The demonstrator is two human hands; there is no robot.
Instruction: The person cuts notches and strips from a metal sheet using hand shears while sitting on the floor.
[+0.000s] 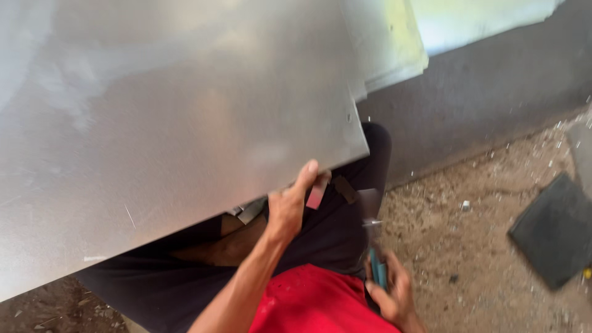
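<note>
A person sits low on the ground, seen from above, with a large flat sheet of dull silver metal resting across their lap and tilted up toward the far wall. The left hand grips the sheet's near edge, close to its right corner, thumb pressed on top and fingers curled beneath, which steadies the panel and keeps that edge lifted off the dark trousers. The sheet looks smooth and brushed, with faint scratches and a small hole by the corner. The right hand, down by the right hip, is closed around a blue-handled cutting tool whose grey metal blades point up toward the sheet's corner; the blades are blurred. More pale sheets lean stacked against the grey wall. The sandy floor is rough, strewn with tiny metal offcuts. A dark square slab lies to the right. A red shirt shows nearest.
</note>
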